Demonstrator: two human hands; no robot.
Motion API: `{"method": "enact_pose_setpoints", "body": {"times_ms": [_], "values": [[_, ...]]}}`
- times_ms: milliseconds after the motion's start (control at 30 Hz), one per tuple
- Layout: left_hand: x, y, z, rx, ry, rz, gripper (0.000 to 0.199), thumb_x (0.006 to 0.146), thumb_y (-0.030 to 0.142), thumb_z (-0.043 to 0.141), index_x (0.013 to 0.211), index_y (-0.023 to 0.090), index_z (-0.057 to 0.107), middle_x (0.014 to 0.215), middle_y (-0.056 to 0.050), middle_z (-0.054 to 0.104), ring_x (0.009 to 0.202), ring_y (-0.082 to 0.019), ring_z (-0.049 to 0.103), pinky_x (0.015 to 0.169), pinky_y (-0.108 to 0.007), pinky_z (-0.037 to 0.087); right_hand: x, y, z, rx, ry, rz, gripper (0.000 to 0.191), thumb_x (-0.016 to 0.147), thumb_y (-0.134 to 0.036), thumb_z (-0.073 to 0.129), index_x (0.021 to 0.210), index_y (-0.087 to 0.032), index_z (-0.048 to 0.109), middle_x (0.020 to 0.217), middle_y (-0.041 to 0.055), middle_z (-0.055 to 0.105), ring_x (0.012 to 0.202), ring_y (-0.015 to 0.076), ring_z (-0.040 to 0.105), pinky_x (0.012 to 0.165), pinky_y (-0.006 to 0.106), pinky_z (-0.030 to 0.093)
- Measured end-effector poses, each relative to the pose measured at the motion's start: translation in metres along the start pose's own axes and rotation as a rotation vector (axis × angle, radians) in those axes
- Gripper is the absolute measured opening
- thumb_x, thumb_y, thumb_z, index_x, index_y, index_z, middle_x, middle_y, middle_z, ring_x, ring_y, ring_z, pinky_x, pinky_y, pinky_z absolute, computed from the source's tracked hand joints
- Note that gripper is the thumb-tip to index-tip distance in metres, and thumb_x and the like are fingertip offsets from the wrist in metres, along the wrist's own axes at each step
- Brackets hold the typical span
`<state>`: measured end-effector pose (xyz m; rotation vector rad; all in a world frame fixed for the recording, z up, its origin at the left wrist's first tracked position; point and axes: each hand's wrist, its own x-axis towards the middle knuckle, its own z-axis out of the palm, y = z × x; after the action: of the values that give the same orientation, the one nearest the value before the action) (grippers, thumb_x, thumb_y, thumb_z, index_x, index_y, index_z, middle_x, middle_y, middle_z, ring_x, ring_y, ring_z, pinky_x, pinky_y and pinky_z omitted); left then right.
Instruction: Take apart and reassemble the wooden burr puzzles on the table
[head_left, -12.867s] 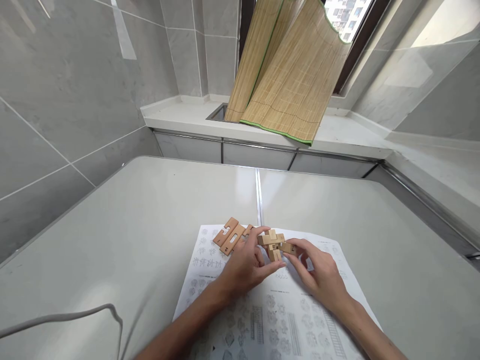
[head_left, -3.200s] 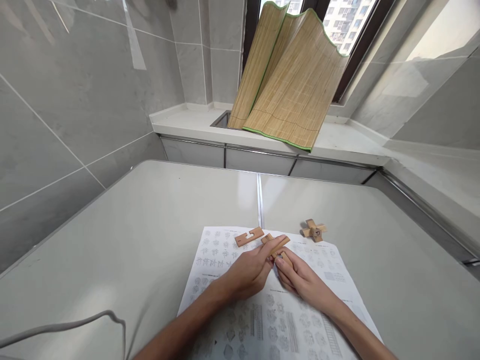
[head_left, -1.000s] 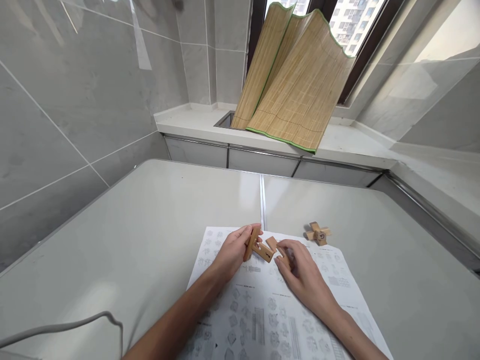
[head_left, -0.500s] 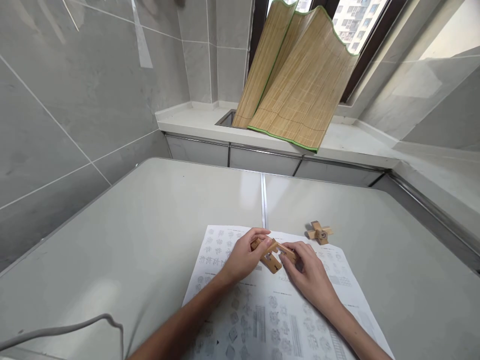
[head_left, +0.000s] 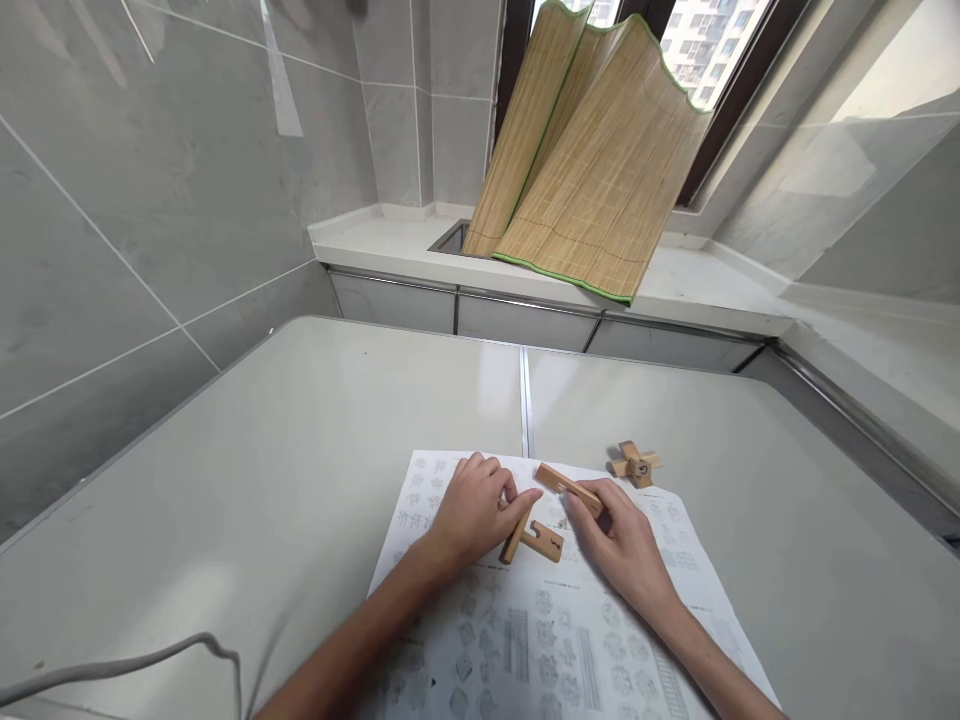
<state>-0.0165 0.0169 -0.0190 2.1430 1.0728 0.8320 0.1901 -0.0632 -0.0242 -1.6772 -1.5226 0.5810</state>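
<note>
In the head view, the person's two hands are apart, each closed on wood. The left hand [head_left: 476,510] pinches a tilted slat [head_left: 514,540] near its top between thumb and fingers, though the fingers behind are partly hidden. A notched slat [head_left: 547,542] meets it crosswise; whether the two are interlocked cannot be told. Gripping only the upper end probably serves to keep the notch uncovered and in sight. The right hand [head_left: 619,535] clamps a third slat [head_left: 568,488] by its near end, seemingly so that its cut-out middle and far end stay free. All three are over the printed sheet [head_left: 577,590], which lies flat on the table [head_left: 225,450], likely within easy reading. A cross-shaped wooden assembly [head_left: 637,464] rests at the sheet's far right edge, presumably out of the hands' way.

Counted: two hands, three separate slats, one assembly whose bars cannot be counted surely, one sheet.
</note>
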Motion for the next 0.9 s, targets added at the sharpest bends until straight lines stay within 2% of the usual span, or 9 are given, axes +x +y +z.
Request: {"method": "enact_pose_setpoints", "body": {"times_ms": [200, 333, 467, 533, 600, 667, 700, 767, 900], "values": [[0.0, 0.0, -0.001, 0.001, -0.024, 0.046, 0.06, 0.099, 0.054, 0.056, 0.051, 0.022, 0.04, 0.056, -0.002, 0.047, 0.065, -0.02, 0.04, 0.074, -0.036, 0.029, 0.0, 0.002, -0.002, 0.079, -0.001, 0.086, 0.034, 0.1, -0.056, 0.055, 0.103, -0.024, 0.069, 0.091, 0.0043, 0.069, 0.075, 0.0221, 0.057, 0.068, 0.035, 0.044], [0.001, 0.006, -0.002, 0.012, -0.056, -0.087, 0.055, 0.104, 0.046, 0.044, 0.056, 0.021, 0.033, 0.053, 0.002, 0.04, 0.052, -0.015, 0.03, 0.064, -0.033, 0.023, 0.002, -0.002, -0.006, 0.301, -0.051, 0.18, 0.039, 0.099, -0.061, 0.056, 0.107, -0.024, 0.067, 0.079, 0.0007, 0.065, 0.072, 0.0206, 0.055, 0.069, 0.033, 0.043], [0.003, 0.013, -0.005, -0.063, -0.042, -0.202, 0.052, 0.103, 0.047, 0.042, 0.06, 0.022, 0.026, 0.053, 0.004, 0.031, 0.051, -0.015, 0.024, 0.061, -0.033, 0.021, 0.003, -0.006, -0.009, 0.582, -0.091, 0.265, 0.042, 0.097, -0.062, 0.062, 0.116, -0.024, 0.063, 0.064, -0.0038, 0.056, 0.061, 0.0179, 0.049, 0.063, 0.031, 0.041], [0.003, 0.016, -0.007, -0.175, -0.045, -0.249, 0.052, 0.103, 0.052, 0.04, 0.062, 0.022, 0.026, 0.056, 0.004, 0.03, 0.054, -0.015, 0.027, 0.06, -0.032, 0.023, 0.004, -0.005, -0.01, 0.68, -0.078, 0.307, 0.043, 0.093, -0.062, 0.068, 0.113, -0.024, 0.063, 0.063, -0.0041, 0.054, 0.057, 0.0167, 0.044, 0.058, 0.03, 0.038], [0.004, 0.02, -0.01, -0.292, -0.059, -0.28, 0.052, 0.103, 0.057, 0.038, 0.064, 0.023, 0.029, 0.06, 0.004, 0.032, 0.057, -0.015, 0.031, 0.059, -0.031, 0.026, 0.006, -0.002, -0.012, 0.759, -0.087, 0.325, 0.038, 0.09, -0.06, 0.072, 0.091, -0.023, 0.065, 0.061, -0.0032, 0.049, 0.057, 0.0161, 0.041, 0.056, 0.031, 0.037], [0.003, 0.023, -0.012, -0.388, -0.09, -0.286, 0.052, 0.102, 0.061, 0.038, 0.067, 0.023, 0.033, 0.063, 0.004, 0.035, 0.06, -0.015, 0.034, 0.059, -0.029, 0.028, 0.008, 0.0, -0.013, 0.857, -0.112, 0.335, 0.045, 0.09, -0.057, 0.073, 0.067, -0.023, 0.054, 0.059, -0.0031, 0.042, 0.057, 0.0154, 0.038, 0.055, 0.031, 0.037], [0.002, 0.025, -0.013, -0.429, -0.113, -0.288, 0.052, 0.102, 0.062, 0.038, 0.069, 0.023, 0.035, 0.065, 0.004, 0.037, 0.06, -0.014, 0.035, 0.058, -0.029, 0.029, 0.009, 0.001, -0.014, 0.918, -0.115, 0.347, 0.049, 0.089, -0.054, 0.075, 0.062, -0.024, 0.048, 0.059, -0.0037, 0.037, 0.056, 0.0147, 0.035, 0.054, 0.031, 0.037], [0.0, 0.027, -0.014, -0.518, -0.171, -0.301, 0.05, 0.102, 0.064, 0.038, 0.075, 0.023, 0.042, 0.067, 0.004, 0.041, 0.06, -0.014, 0.037, 0.058, -0.028, 0.032, 0.011, 0.002, -0.015, 1.048, -0.086, 0.386, 0.047, 0.088, -0.049, 0.078, 0.063, -0.024, 0.047, 0.062, -0.0046, 0.034, 0.056, 0.0139, 0.033, 0.051, 0.03, 0.037], [-0.001, 0.028, -0.012, -0.668, -0.245, -0.335, 0.047, 0.1, 0.066, 0.042, 0.086, 0.023, 0.05, 0.069, 0.004, 0.047, 0.061, -0.014, 0.042, 0.06, -0.027, 0.035, 0.013, 0.0, -0.017, 1.217, -0.052, 0.452, 0.027, 0.088, -0.046, 0.078, 0.084, -0.026, 0.061, 0.08, 0.0002, 0.051, 0.066, 0.0165, 0.046, 0.056, 0.032, 0.046]]}}
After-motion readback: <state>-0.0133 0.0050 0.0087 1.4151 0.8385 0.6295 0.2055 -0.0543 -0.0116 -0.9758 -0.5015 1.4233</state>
